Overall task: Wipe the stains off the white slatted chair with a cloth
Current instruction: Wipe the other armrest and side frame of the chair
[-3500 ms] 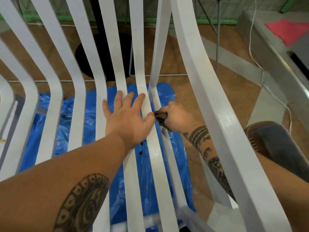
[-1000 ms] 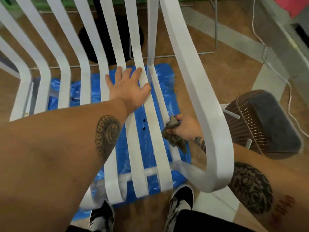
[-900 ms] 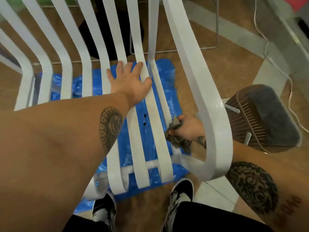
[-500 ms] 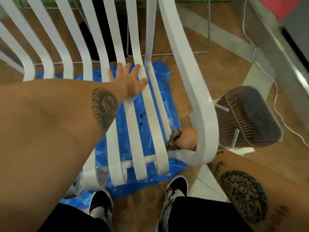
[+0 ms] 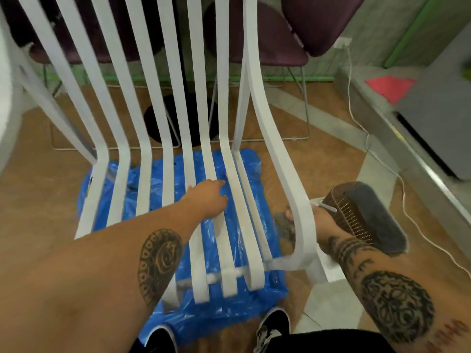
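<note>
White slats run from the backrest down into the seat of the white slatted chair [image 5: 283,179], which stands over a blue plastic sheet [image 5: 204,317] spread on the brown floor [image 5: 38,200]. The left hand [image 5: 207,200] rests on the seat slats, right of the seat's middle and back from its front edge. Its fingers are smeared by blur, so I cannot tell whether they lie flat or hook over a slat.

The right hand [image 5: 322,219] is at the seat's right edge, near the front right corner, and is partly hidden behind the broad side rail. It grasps a dark grey cloth [image 5: 283,226], and the cloth shows just inside that rail, touching its inner face, with a fingertip clamped on its top. The last seat slat lies just to the left of the cloth.

Just outside the chair's right edge, a brown perforated basket [image 5: 354,215] with something grey in it stands close behind the right hand. A white cable [image 5: 407,220] trails over the floor beyond it. 2 shoes [image 5: 272,324] stand at the sheet's near edge, below the seat's front edge. 2 purple chairs [image 5: 318,21] stand behind the backrest.
</note>
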Demonstrator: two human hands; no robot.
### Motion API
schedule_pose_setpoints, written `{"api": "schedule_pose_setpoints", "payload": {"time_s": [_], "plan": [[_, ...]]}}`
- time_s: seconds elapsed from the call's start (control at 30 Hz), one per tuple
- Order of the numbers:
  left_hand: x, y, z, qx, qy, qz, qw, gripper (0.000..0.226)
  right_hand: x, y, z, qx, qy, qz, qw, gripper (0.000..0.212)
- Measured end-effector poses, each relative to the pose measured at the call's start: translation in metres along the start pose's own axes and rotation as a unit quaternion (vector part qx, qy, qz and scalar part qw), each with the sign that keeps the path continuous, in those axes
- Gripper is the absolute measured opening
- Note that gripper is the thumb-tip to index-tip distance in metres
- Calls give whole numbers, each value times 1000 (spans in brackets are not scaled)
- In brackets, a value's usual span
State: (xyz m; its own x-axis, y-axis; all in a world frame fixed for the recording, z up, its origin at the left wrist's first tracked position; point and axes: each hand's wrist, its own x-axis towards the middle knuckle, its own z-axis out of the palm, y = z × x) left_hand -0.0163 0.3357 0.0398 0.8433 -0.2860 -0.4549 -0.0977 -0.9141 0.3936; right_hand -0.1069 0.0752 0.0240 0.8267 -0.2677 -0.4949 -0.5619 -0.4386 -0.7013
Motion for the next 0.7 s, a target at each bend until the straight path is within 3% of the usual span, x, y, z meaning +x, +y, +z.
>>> {"api": "schedule_pose_setpoints", "payload": {"time_s": [0.07, 0.2, 0.33, 0.4, 0.5, 0.6, 0.7], "plan": [[-16, 12, -13, -38, 19, 11, 999, 48, -14, -32, -18, 94, 57, -28, 994, 11], [-47, 46, -43, -135, 67, 27, 988, 38, -43, -96, -44, 250, 126, -84, 956, 24], [-81, 89, -75, -296, 108, 61, 947, 25, -82, -144, -52, 261, 155, -155, 940, 26], [-103, 107, -90, -391, 102, 97, 910, 39, -103, -159, -50, 249, 134, -196, 939, 32], [-136, 120, -108, -487, 90, 138, 858, 48, -138, -177, -40, 276, 25, -209, 938, 27], [-163, 107, -122, -479, 140, 125, 857, 33, -174, -192, -28, 330, -54, -217, 917, 25], [-193, 80, -135, -462, 175, 116, 862, 19, -202, -202, -19, 364, -66, -213, 904, 28]]}}
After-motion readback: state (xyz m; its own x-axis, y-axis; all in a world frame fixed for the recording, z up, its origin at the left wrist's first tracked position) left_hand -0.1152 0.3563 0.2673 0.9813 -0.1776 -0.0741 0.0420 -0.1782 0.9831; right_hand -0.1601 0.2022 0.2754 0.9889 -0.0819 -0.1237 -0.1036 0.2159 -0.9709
